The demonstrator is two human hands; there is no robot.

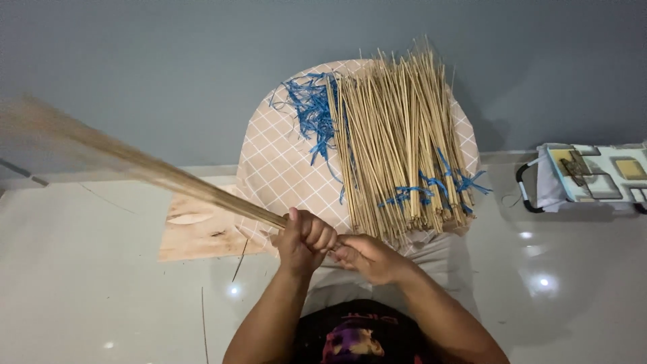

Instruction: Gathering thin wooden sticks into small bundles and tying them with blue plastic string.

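While the left hand (304,240) clenched tight around a bundle of thin sticks (155,172) slanting up to the left, the right hand (367,258) pinched its near end. Just beyond, a loose stick pile (401,145) with blue ties (313,111) lay on a checked cushion (283,162).

Wood board (195,232) flat on white floor (87,296), left side; bag (586,176) w/ black handle by wall, right edge.

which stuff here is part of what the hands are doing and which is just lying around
In use:
left hand gripping the stick bundle
right hand at the bundle's end
pile of sticks with blue ties
checked cushion

Lying about:
wooden board
patterned bag
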